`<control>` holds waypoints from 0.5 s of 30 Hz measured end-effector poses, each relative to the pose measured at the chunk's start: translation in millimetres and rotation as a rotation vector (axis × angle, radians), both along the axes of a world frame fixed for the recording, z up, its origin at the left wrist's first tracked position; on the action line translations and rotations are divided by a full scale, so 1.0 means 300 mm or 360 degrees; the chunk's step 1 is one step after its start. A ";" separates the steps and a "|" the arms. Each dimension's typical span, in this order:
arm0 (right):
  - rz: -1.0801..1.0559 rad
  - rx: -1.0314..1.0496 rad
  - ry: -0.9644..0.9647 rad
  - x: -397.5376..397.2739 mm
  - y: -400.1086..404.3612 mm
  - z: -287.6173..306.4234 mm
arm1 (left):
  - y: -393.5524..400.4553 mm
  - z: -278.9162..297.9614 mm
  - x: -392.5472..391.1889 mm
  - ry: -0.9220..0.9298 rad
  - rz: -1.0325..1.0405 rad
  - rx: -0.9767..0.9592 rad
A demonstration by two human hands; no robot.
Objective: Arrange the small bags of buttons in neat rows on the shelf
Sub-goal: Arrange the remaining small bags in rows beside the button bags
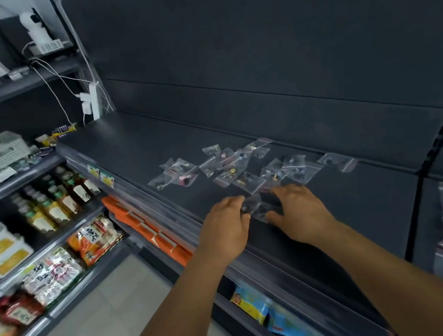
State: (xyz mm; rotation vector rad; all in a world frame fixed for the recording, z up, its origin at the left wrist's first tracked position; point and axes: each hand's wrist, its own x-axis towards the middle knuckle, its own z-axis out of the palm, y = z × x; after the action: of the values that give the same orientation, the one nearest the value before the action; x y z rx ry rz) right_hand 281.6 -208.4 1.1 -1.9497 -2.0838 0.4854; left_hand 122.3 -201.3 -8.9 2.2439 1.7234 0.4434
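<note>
While loose bags (231, 166) litter the shelf (153, 149), left hand (227, 219) and right hand (299, 210) each grip one clear bag (259, 205) between them.

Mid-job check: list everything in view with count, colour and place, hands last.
shelf: one, dark grey, centre.
button bags: many, count unclear, clear, scattered on shelf, not in rows.
held bags: a few, clear, between both hands at shelf front.
bottles: several, amber, left shelves.
snack packs: several, orange and white, lower left.
basket: one, white, upper left.
power strip: one, white, left of the shelf's back corner.
left hand: grips bags.
right hand: fingers on bags; grip unclear.
</note>
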 end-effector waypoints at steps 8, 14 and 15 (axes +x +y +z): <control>0.0013 -0.0001 -0.0074 0.044 0.098 -0.028 | 0.119 -0.037 -0.020 -0.0001 -0.0261 0.0048; -0.0144 0.0162 0.0062 0.104 0.073 -0.047 | 0.148 -0.043 -0.006 -0.0218 -0.0485 -0.0069; -0.0217 0.0233 0.0100 0.109 0.064 -0.053 | 0.145 -0.040 0.001 -0.0273 -0.0483 -0.0064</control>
State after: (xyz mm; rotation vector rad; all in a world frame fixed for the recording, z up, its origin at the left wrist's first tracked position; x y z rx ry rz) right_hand 314.4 -189.1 -14.7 -1.9490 -1.8773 0.3514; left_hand 122.5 -157.7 -20.9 2.3110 1.2708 0.5080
